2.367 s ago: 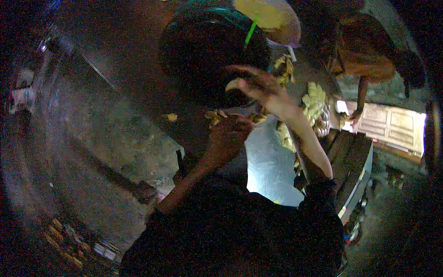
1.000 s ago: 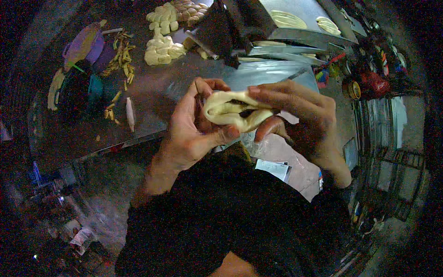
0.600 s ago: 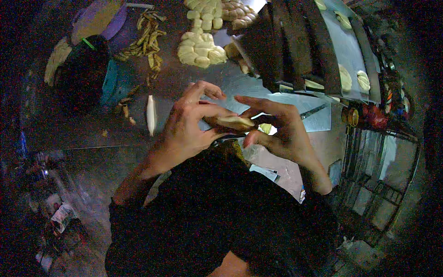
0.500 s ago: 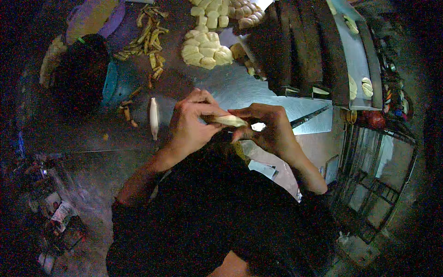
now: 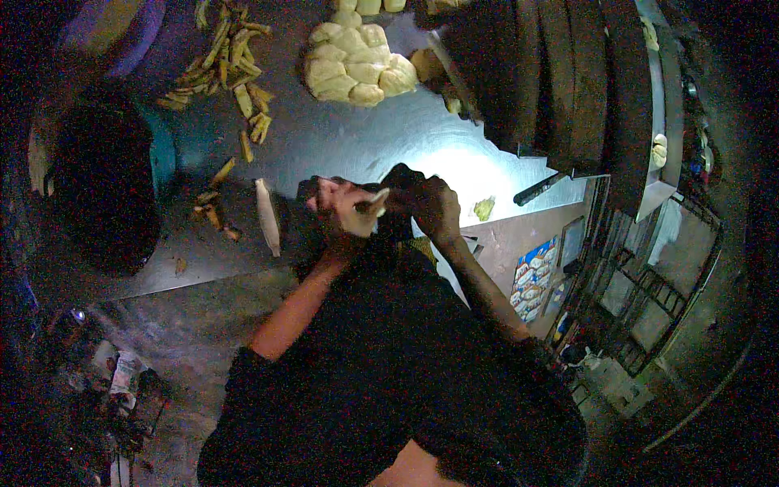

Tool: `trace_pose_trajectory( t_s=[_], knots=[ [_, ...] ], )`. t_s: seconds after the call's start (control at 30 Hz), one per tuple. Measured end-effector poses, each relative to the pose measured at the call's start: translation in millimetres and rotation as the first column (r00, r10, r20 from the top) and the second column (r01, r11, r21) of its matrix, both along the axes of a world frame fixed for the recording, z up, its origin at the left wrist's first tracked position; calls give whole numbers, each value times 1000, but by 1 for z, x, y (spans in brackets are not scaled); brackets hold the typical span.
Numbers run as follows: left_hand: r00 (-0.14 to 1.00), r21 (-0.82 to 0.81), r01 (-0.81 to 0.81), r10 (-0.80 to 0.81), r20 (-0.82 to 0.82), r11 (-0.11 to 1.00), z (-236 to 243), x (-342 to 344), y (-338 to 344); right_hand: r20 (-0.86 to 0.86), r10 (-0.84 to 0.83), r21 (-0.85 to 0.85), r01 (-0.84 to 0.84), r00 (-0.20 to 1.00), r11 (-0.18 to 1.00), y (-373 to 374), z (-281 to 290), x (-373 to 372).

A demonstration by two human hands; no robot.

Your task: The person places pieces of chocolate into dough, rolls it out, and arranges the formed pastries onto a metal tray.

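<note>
We have small pale dough piece (image 5: 376, 211) pinched in left hand (image 5: 347, 213), fingers curled round it, at near edge of table (image 5: 284, 134). Our right hand (image 5: 438, 211) just beside it, fingers bent toward piece; too dark and blurred, cannot tell whether it grips. Long dough roll (image 5: 266, 217) lies left of hands. Beyond: dough heap (image 5: 357, 65), yellowish strips (image 5: 231, 58), teal-sided tub (image 5: 162, 150).

The metal desk (image 5: 280, 134) carries clumped dough balls (image 5: 353, 65), yellowish strips (image 5: 227, 61), 1 pale spindle-shaped piece (image 5: 267, 217), 1 dark bar-shaped tool (image 5: 539, 188), a yellow scrap (image 5: 484, 209).
</note>
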State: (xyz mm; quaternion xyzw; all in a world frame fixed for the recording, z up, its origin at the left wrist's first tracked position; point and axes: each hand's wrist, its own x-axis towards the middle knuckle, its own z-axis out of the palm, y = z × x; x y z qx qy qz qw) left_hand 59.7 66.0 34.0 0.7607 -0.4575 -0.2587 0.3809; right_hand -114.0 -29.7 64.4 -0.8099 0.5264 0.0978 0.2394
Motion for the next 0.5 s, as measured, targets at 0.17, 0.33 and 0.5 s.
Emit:
trace_pose_trajectory(
  t_s=[0.17, 0.33, 0.5],
  knots=[
    [900, 0, -436, 436, 11, 900, 14, -4, -23, -6, -376, -173, 369, 927, 913, -8, 0, 16],
    [974, 205, -136, 92, 208, 969, 18, 16, -31, 128, -284, -150, 301, 950, 942, -13, -4, 26],
    [959, 101, -194, 167, 228, 976, 14, 10, -37, 207, -343, -252, 388, 916, 886, -20, -17, 29]
  ],
)
